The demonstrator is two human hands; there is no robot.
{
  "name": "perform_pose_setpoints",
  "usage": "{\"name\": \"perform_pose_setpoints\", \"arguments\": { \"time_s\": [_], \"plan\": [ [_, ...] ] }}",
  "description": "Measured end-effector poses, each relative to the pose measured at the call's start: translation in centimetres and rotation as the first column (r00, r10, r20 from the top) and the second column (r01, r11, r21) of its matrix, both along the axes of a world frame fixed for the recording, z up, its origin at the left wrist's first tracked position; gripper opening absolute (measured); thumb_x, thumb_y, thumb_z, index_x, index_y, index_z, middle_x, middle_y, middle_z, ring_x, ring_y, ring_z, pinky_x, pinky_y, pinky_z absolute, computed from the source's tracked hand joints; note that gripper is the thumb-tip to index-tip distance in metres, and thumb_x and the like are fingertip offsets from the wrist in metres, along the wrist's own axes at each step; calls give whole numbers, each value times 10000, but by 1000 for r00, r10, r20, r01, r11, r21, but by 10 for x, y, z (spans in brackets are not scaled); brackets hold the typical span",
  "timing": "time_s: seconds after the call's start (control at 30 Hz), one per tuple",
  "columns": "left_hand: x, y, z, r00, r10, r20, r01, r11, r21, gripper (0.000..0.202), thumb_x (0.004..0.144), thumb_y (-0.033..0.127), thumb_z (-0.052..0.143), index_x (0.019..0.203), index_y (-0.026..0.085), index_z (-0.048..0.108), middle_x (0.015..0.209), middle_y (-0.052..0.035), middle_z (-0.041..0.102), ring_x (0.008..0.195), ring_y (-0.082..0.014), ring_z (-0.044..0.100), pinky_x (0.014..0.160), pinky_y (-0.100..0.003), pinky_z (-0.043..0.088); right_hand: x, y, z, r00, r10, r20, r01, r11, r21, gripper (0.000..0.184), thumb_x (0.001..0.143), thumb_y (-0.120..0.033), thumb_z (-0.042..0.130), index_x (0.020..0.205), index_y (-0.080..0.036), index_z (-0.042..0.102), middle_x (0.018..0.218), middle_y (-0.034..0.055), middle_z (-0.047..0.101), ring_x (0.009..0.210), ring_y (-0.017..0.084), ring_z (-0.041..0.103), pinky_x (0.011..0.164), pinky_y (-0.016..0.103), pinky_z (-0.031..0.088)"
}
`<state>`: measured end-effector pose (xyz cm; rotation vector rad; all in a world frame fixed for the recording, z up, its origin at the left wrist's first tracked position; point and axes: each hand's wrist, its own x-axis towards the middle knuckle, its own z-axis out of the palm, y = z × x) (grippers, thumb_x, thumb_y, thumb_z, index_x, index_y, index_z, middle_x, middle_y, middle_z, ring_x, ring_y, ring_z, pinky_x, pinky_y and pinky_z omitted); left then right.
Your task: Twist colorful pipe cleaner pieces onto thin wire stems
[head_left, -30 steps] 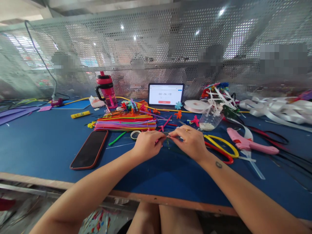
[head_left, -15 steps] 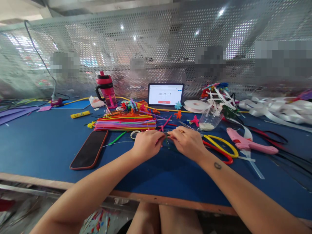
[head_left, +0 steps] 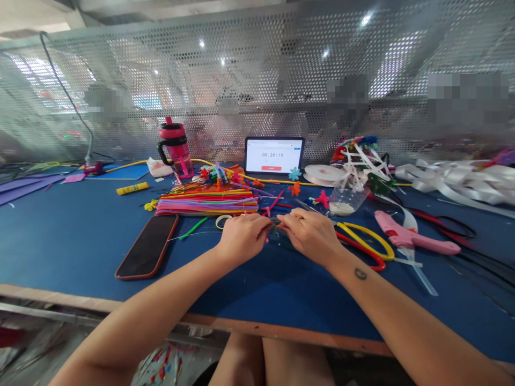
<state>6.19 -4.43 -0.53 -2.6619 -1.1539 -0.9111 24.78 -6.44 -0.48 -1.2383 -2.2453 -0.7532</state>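
My left hand (head_left: 243,239) and my right hand (head_left: 309,235) meet at the middle of the blue table (head_left: 80,241), fingertips pinching a thin green stem (head_left: 274,228). My fingers hide most of it, and a small pink piece shows under my left fingers. Just right of my right hand lie scissors with yellow and red handles (head_left: 364,245). A roll of clear tape (head_left: 223,222) and a green pipe cleaner (head_left: 193,227) sit left of my left hand, below a thick bundle of coloured pipe cleaners (head_left: 207,205).
A dark phone in a brown case (head_left: 148,246) lies left. A pink glue gun (head_left: 414,236) and white ribbon (head_left: 454,182) lie right. Behind stand a tablet showing a timer (head_left: 273,155), a pink bottle (head_left: 176,150) and a perforated metal screen (head_left: 257,69).
My hands have shifted only slightly, staying together on the thin stem. The tablet timer has gone from 00:26:18 to 00:26:19.
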Motion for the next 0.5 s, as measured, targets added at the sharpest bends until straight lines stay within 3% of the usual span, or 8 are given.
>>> {"name": "perform_pose_setpoints", "arguments": {
  "time_s": [0.5],
  "plan": [
    [-1,1,0,1000,-10,17,10,1000,-21,184,829,227,474,875,230,651,819,-6,683,727,-159,631,607,-237,424,2,1,-2,998,9,-63,-8,1000,15,232,873,-305,474,810,-195,669,696,40,642,616,117,568,551,231,348]
  ]
}}
